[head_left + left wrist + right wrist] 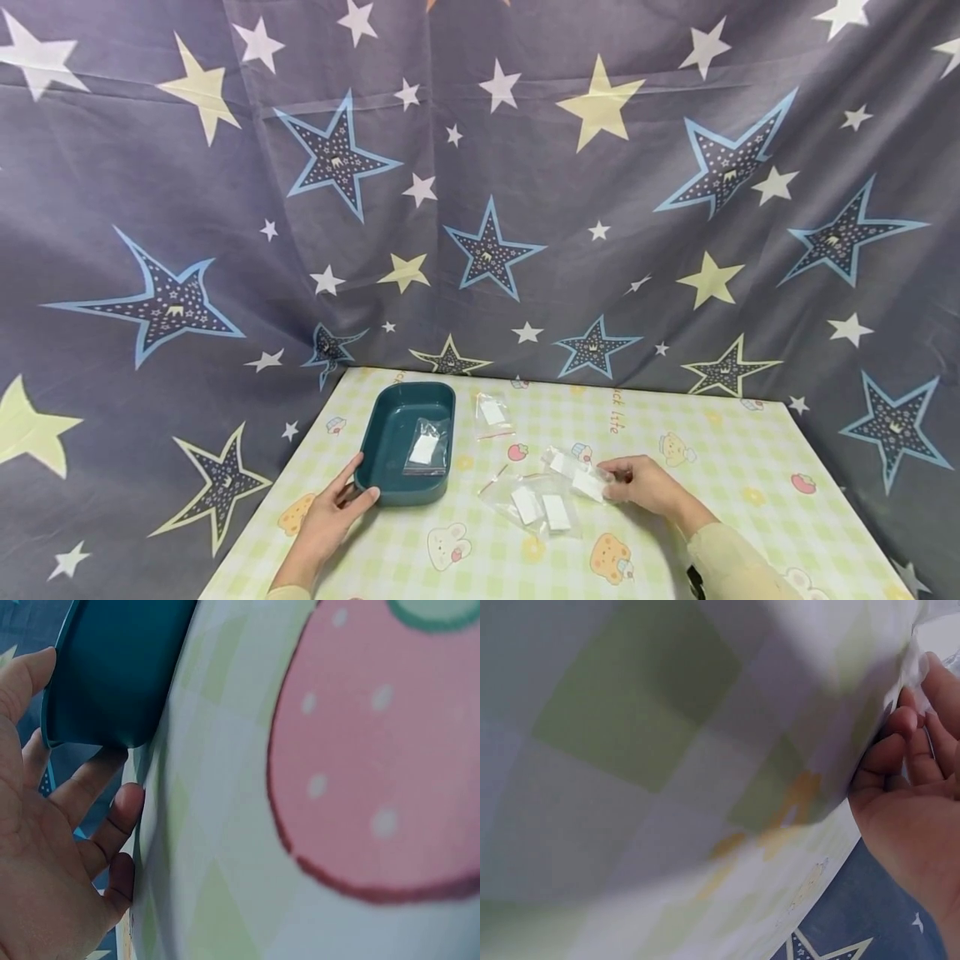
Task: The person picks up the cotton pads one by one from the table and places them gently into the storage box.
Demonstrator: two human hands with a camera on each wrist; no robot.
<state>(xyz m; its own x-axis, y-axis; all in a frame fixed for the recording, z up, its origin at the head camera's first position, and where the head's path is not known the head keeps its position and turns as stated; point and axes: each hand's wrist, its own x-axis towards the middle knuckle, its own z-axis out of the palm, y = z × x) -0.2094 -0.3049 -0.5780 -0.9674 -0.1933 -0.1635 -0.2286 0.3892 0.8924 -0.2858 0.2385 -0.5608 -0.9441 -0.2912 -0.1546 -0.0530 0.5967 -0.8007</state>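
Bag point(588, 484) pinched in my right grip point(643, 487), right of box point(412, 496); left grip point(330, 517) grasps box's near-left corner. I'd judge: lift by one edge, keep box steady.

Dark cloth point(480, 179) with stars is hanging beyond the left hand point(326, 515) and right hand point(651, 487). A green-checked tabletop point(401, 562) is spreading under them. A printed bunny point(448, 546) is showing between them, and a printed strawberry point(803, 483) right of both.

The right sleeve point(738, 567) is plain pale cream, lightly creased; a matching left cuff point(288, 593) shows. A small black piece point(696, 582), unclear, sits beside the right sleeve.
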